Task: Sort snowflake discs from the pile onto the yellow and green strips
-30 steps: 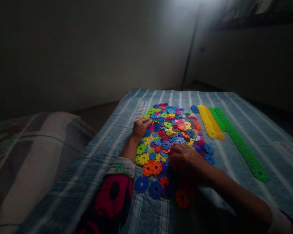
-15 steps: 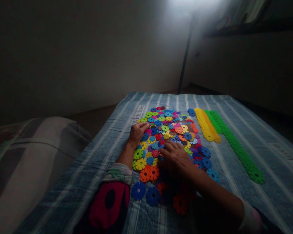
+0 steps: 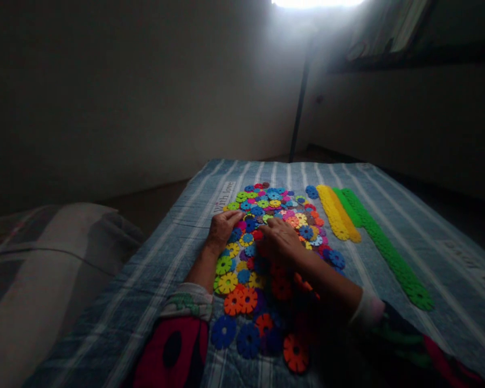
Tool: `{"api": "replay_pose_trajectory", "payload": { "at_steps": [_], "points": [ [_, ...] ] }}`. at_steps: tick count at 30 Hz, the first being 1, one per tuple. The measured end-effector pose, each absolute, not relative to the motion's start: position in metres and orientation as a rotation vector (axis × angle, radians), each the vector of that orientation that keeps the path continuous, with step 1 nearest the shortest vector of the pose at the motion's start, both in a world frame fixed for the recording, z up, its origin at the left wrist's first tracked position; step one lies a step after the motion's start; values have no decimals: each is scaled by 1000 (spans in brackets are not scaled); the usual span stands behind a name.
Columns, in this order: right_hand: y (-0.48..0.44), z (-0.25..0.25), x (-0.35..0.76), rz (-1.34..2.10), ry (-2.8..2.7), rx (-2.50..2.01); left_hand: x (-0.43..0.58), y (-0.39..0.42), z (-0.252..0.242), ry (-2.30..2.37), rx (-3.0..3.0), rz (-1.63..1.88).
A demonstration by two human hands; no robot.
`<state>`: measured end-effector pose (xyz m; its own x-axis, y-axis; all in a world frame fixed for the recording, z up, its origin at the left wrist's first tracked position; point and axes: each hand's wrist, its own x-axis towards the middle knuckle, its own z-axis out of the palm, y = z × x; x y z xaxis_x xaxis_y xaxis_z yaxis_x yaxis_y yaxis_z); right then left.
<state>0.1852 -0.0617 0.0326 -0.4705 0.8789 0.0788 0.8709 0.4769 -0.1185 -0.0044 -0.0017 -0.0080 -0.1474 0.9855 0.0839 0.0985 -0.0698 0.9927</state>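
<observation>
Many flat, notched flower-shaped discs [image 3: 227, 282] in mixed colours lie in a wide spread on a striped blue cloth. At the left edge of the spread is my left hand [image 3: 223, 229], its thumb and fingers closed together at the tips; whatever they pinch is too small to name. My right hand [image 3: 281, 237] reaches over the middle of the discs, fingers bent down among them, and its fingertips are too dark to read. Overlapping discs form a yellow row [image 3: 332, 213], an orange-yellow row [image 3: 350, 223] and green rows [image 3: 388, 248] to the right.
A blue disc pile [image 3: 311, 192] sits by the top of the yellow row. The striped cloth [image 3: 161, 269] covers the surface. Grey and white fabric [image 3: 64, 258] bulges at the left. Behind stands a thin dark pole [image 3: 299, 108] under a bright light [image 3: 318, 3].
My right hand has moved up and slightly left over the discs, uncovering some orange and blue ones near the front. My left hand stays at the left edge. The whole view has shifted slightly.
</observation>
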Motion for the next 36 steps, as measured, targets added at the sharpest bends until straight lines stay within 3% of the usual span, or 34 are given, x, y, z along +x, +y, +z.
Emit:
{"api": "replay_pose_trajectory", "payload": {
  "at_steps": [11,18,25,31,36],
  "points": [
    [-88,17,190,169,-2663,-1406,-6,0,-10,1366,1287,1358],
    [-89,10,234,407,-2522,-1168,-6,2,-15,1332,1255,1356],
    [-92,-1,248,257,-2439,-1166,-3,0,-14,1316,1199,1346],
    [-115,-4,204,144,-2623,-919,-3,-1,-12,1341,1248,1352],
    [-119,15,180,156,-2824,-1018,-5,2,-15,1331,1291,1354]
  ]
}}
